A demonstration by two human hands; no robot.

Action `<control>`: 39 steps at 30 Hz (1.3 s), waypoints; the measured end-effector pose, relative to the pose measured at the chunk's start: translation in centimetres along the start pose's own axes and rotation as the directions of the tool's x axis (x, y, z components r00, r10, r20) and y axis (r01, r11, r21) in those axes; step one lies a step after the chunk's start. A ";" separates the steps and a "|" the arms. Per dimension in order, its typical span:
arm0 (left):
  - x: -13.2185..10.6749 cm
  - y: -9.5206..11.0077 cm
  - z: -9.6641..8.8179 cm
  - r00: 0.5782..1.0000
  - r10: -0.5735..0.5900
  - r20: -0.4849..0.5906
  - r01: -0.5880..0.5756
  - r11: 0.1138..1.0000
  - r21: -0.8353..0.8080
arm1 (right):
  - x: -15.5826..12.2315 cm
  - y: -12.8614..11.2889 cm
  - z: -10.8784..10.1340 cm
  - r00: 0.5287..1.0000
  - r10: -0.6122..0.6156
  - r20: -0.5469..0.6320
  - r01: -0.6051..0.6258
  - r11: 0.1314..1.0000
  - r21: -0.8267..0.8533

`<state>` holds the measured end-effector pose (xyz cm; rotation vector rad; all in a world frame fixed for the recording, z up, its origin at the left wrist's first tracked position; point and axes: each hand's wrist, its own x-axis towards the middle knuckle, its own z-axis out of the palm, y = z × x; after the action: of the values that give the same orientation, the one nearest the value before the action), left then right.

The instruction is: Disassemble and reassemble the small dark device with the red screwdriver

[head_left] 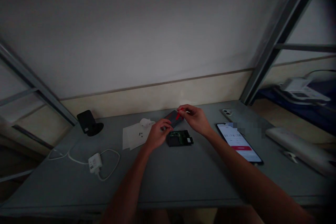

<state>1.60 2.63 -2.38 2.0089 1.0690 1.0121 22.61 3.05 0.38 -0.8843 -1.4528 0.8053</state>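
Head view: the right hand (pixel 195 117) pinches a red piece (pixel 179 113); the left hand (pixel 157 133) bends its fingers by a dark panel (pixel 172 117), grip unclear. Nearer on the surface (pixel 173 178) lies a circuit board (pixel 180 138), its white label (pixel 188 140) unreadable; the phone (pixel 237 143) shows blurred digits, seemingly starting 01:14.

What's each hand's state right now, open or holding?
Left hand: fingers curled beside the dark panel; whether it grips anything cannot be told.
Right hand: closed, holding a small red object in its fingers.
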 end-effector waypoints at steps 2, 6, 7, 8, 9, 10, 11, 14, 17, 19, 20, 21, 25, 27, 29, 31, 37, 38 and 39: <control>-0.1 0.2 0.4 1.000 0.011 -0.018 -0.011 1.000 -0.001 | -0.1 -0.2 0.1 1.000 0.005 0.021 -0.004 1.000 -0.008; -0.1 0.4 1.2 0.998 0.049 -0.028 -0.049 0.999 0.007 | -0.2 -0.3 0.1 0.998 -0.005 0.065 0.008 0.999 -0.041; -0.1 0.5 1.3 0.998 0.052 -0.024 -0.052 0.999 0.003 | -0.2 -0.3 0.1 0.998 -0.005 0.064 0.009 0.999 -0.052; -0.1 0.5 1.4 0.998 0.052 -0.023 -0.052 0.999 -0.001 | -0.2 -0.2 0.0 0.998 -0.005 0.056 0.008 0.998 -0.060; -0.1 0.5 1.5 0.998 0.050 -0.024 -0.051 0.999 -0.003 | -0.2 -0.2 -0.1 0.999 -0.006 0.042 0.009 0.998 -0.066; -0.1 0.5 1.5 0.998 0.049 -0.027 -0.049 0.999 -0.001 | -0.2 -0.1 -0.2 1.000 -0.008 0.029 0.010 0.998 -0.067; -0.2 0.6 1.5 0.998 0.047 -0.029 -0.047 0.999 0.001 | -0.1 0.0 -0.3 1.000 -0.011 0.018 0.012 0.998 -0.066; -0.2 0.6 1.5 0.998 0.055 -0.023 -0.054 0.998 0.013 | 0.0 0.2 -0.5 1.000 -0.016 0.005 0.016 0.999 -0.050; -0.3 0.6 1.6 0.998 0.064 -0.016 -0.064 0.998 -0.018 | 0.0 0.2 -0.5 1.000 -0.005 0.017 0.006 0.999 -0.050; -0.3 0.6 1.7 0.998 0.052 -0.018 -0.053 0.998 -0.044 | -0.1 0.1 -0.4 1.000 0.002 0.028 -0.001 0.999 -0.045; -0.3 0.6 1.7 0.999 0.045 -0.022 -0.046 0.998 -0.050 | -0.1 0.1 -0.4 0.999 0.005 0.032 -0.004 0.999 -0.041; -0.3 0.6 1.7 0.999 0.040 -0.028 -0.042 0.998 -0.051 | -0.1 0.0 -0.4 0.999 0.007 0.038 -0.006 0.999 -0.038; -0.2 0.8 1.9 0.998 0.045 -0.034 -0.046 0.997 -0.055 | -0.1 -0.3 -0.8 0.998 0.008 0.059 -0.005 0.999 -0.050; -0.2 1.0 2.1 0.999 0.039 -0.031 -0.041 0.997 -0.069 | -0.2 -0.4 -1.1 0.997 0.008 0.075 -0.003 0.998 -0.061; -0.2 1.1 2.3 0.999 0.038 -0.037 -0.040 0.997 -0.069 | -0.3 -0.4 -1.4 0.997 0.009 0.083 -0.003 0.997 -0.075; -0.3 1.3 2.5 0.998 0.055 -0.044 -0.057 0.997 -0.057 | -0.4 -0.4 -1.6 0.997 0.009 0.076 -0.003 0.996 -0.091; -0.5 1.0 3.0 0.994 0.104 -0.031 -0.106 0.993 -0.055 | -0.5 0.0 -1.6 0.997 0.019 0.071 -0.011 0.994 -0.113; -0.5 0.9 3.0 0.994 0.107 -0.032 -0.108 0.993 -0.055 | -0.5 0.0 -1.6 0.997 0.018 0.075 -0.010 0.993 -0.114; -0.5 0.9 3.1 0.993 0.111 -0.033 -0.112 0.992 -0.053 | -0.6 0.0 -1.6 0.997 0.017 0.079 -0.008 0.993 -0.117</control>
<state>4.42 1.23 -3.36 2.0339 0.9430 1.1201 24.26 2.49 0.23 -0.9587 -1.5787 0.7790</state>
